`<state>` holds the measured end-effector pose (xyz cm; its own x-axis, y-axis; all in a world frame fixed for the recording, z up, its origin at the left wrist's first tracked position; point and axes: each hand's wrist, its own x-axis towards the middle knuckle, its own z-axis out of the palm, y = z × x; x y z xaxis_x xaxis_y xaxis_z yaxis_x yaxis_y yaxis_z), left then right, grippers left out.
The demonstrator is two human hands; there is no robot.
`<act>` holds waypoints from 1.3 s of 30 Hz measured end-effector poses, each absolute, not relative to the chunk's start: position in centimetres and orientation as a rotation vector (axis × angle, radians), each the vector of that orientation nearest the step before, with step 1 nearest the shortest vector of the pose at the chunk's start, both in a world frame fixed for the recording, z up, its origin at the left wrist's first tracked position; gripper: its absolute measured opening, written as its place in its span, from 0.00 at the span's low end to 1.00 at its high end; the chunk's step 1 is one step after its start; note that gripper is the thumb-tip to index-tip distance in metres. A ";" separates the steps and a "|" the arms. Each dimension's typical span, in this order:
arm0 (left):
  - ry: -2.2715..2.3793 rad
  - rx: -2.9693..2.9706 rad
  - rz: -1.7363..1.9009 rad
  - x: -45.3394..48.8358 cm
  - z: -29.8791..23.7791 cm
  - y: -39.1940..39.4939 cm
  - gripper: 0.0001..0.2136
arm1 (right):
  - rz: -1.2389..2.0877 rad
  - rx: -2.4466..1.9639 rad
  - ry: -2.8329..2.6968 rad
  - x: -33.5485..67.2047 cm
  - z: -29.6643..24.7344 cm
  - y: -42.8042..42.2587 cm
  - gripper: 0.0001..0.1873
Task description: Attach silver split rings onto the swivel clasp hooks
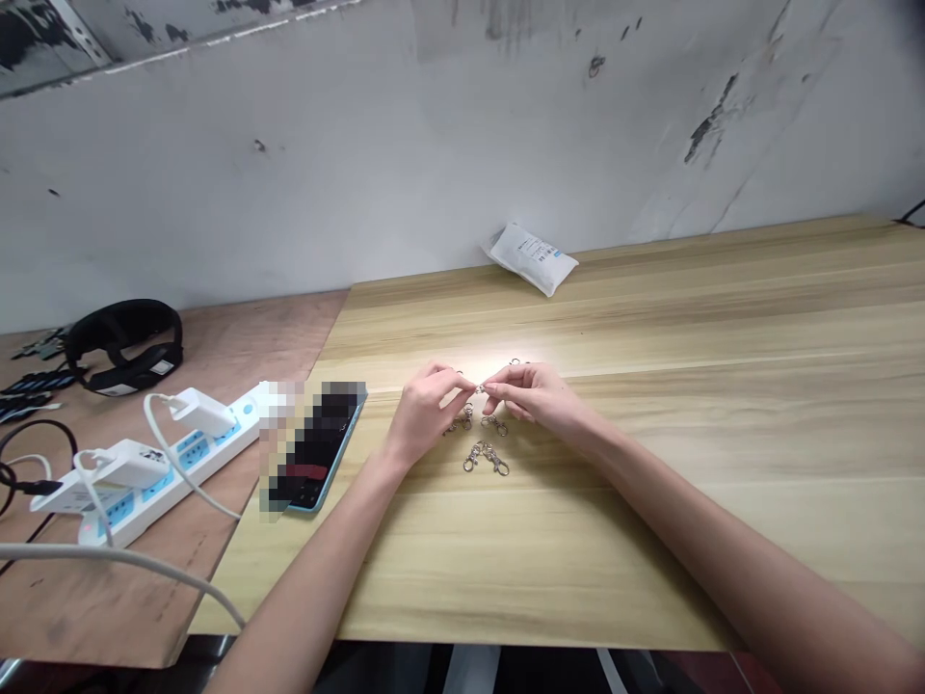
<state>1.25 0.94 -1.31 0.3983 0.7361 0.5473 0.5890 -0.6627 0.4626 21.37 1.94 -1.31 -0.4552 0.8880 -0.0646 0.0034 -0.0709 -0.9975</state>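
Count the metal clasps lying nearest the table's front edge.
2: the left clasp and, beside it, the right clasp. Other clasps lie farther back, some possibly hidden by the left hand.

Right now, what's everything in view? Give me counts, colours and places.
Wall: one, pale grey, behind
Wood table: one, pale yellow, centre and right
Brown surface: one, brown, left
Metal clasps: several, silver, mid-table, some hidden
Small metal piece: one, silver, held over the table
Phone: one, dark with blue edge, table's left side
Packet: one, white, back of table
Power strip: one, white and blue, on brown surface
Chargers: at least two, white, on the strip
Cables: several, white and black, left side
Headband-like device: one, black, back of brown surface
Small items: several, mostly dark, far left, unclear
Forearms: two, bare, lower left and right
Left hand: one, bare, pinching the small metal piece
Right hand: one, bare, pinching it too
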 end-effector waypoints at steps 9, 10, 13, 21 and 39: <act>1.246 2.063 1.137 1.9 -1.3 0.6 0.09 | 1.692 -0.936 -1.388 20.8 -1.0 1.4 0.17; 1.237 1.963 1.101 1.8 -1.4 0.7 0.09 | 1.696 -0.923 -1.391 20.8 -1.1 1.4 0.17; 1.134 1.715 1.018 1.8 -1.6 1.0 0.10 | 1.691 -0.899 -1.386 20.8 -1.4 1.5 0.16; 1.077 1.590 1.047 1.5 -1.9 1.5 0.13 | 1.658 -0.881 -1.363 21.1 -1.5 1.6 0.16; 1.505 3.017 0.868 2.8 -1.6 0.2 0.07 | 1.338 -0.937 -1.639 19.6 -2.0 0.6 0.12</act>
